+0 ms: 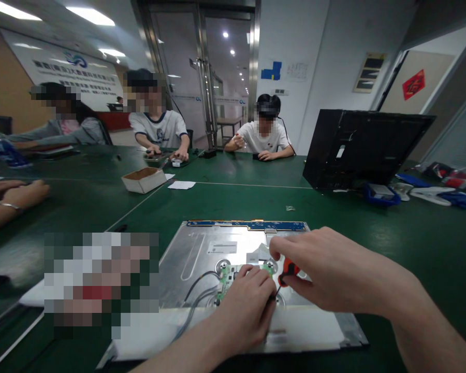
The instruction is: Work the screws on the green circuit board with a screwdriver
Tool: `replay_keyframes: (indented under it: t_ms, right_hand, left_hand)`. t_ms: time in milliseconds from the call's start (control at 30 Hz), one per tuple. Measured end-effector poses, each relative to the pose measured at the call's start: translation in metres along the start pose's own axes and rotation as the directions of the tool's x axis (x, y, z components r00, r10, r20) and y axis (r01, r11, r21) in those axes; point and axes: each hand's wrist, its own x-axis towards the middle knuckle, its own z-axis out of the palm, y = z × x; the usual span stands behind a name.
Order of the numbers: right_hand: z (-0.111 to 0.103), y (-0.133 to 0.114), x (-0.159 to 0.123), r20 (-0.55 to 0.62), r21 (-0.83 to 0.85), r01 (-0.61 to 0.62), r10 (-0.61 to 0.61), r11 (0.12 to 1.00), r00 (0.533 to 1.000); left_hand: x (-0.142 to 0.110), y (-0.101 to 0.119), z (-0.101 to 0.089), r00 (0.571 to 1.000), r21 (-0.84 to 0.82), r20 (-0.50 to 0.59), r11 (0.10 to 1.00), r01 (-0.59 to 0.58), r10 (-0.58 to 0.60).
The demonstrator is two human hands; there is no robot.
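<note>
A flat metal display panel [202, 248] lies back-up on the green table [373, 238] in front of me, with a blue strip along its far edge. A small green circuit board [228, 274] with grey cables sits on its middle. My left hand [243, 308] rests on the board, fingers curled and pressed down on it. My right hand [326, 269] is closed around a screwdriver with a red and black handle [287, 270], its tip pointing down at the board's right end.
A black monitor shell [357, 147] stands at the right, with blue and red items [442, 186] beside it. A small cardboard box [144, 179] and a paper slip [181, 185] lie further back. Three people sit at the far side; another person's forearms [11, 199] rest at left.
</note>
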Motion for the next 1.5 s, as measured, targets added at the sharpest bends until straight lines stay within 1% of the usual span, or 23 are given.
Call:
replay_keyframes:
  t_ms: [67,133,233,300,367,500,567,700,767,900,1000,1133,1200,1300,1400,1500]
  right_hand:
    - [-0.0006,-0.0024,-0.0002,0.009,0.032,0.017,-0.017,0.999,1.000]
    - [-0.0012,-0.0049,0.0016,0.010,0.036,0.006,-0.007,0.999,1.000]
    - [-0.0012,-0.0067,0.0061,0.011,-0.013,-0.039,0.039,0.999,0.999]
    - [-0.0007,-0.0062,0.0076,0.002,-0.044,-0.046,0.046,0.998,0.999]
    - [-0.0002,-0.0051,0.0068,-0.005,-0.045,-0.027,0.026,0.999,1.000]
    - [-0.0004,-0.0049,0.0028,0.008,0.014,0.023,-0.024,1.000,1.000]
    - [-0.0007,-0.0059,0.0027,0.008,0.012,0.008,-0.008,1.000,1.000]
    - [-0.0003,-0.0063,0.0056,-0.007,-0.065,-0.050,0.049,0.997,0.999]
    - [0.0000,-0.0052,0.0060,-0.010,-0.068,-0.036,0.036,0.997,0.999]
    - [-0.0002,-0.0038,0.0041,-0.007,-0.005,0.018,-0.018,1.000,1.000]
    - [-0.0005,-0.0045,0.0048,-0.008,-0.003,0.000,0.000,1.000,1.000]
    - [-0.0007,-0.0045,0.0070,0.000,-0.060,-0.043,0.043,0.997,0.999]
    - [-0.0008,-0.0039,0.0062,-0.003,-0.058,-0.030,0.030,0.998,1.000]
    - [-0.0008,-0.0039,0.0041,-0.005,-0.009,0.000,-0.001,1.000,1.000]
    - [-0.0003,-0.0051,0.0047,0.001,-0.001,-0.001,0.001,1.000,1.000]
    - [0.0002,-0.0056,0.0064,0.007,-0.039,-0.031,0.032,0.999,0.999]
  left_hand:
    - [0.0000,-0.0008,0.0012,1.000,0.002,-0.002,1.000,-0.006,0.006]
    - [0.0001,-0.0015,0.0021,1.000,0.006,-0.009,1.000,-0.006,0.006]
    - [0.0001,-0.0018,0.0027,1.000,0.002,-0.025,1.000,-0.004,0.004]
    - [0.0000,-0.0015,0.0023,1.000,-0.006,-0.025,1.000,-0.002,0.002]
    - [0.0000,-0.0011,0.0016,1.000,-0.007,-0.014,1.000,0.002,-0.002]
    - [0.0005,-0.0003,0.0004,1.000,-0.007,0.009,1.000,0.002,-0.002]
    - [0.0008,-0.0003,0.0003,1.000,-0.007,0.004,1.000,-0.007,0.007]
    - [0.0010,-0.0006,0.0007,1.000,-0.003,-0.015,1.000,-0.004,0.004]
    - [0.0007,-0.0003,0.0006,1.000,-0.004,-0.007,1.000,0.002,-0.002]
    - [-0.0001,0.0010,0.0000,1.000,-0.005,0.011,1.000,0.008,-0.007]
    - [-0.0001,0.0013,-0.0003,1.000,0.002,0.001,1.000,0.003,-0.003]
    - [0.0003,0.0005,-0.0011,1.000,-0.006,-0.011,1.000,-0.005,0.005]
    - [0.0003,-0.0003,-0.0010,1.000,-0.006,0.000,1.000,-0.002,0.002]
    - [0.0006,-0.0015,0.0008,1.000,-0.005,0.018,1.000,0.002,-0.001]
    - [0.0009,-0.0020,0.0033,1.000,-0.008,0.002,1.000,0.001,-0.001]
    - [0.0008,-0.0016,0.0039,1.000,-0.018,-0.023,1.000,-0.003,0.002]
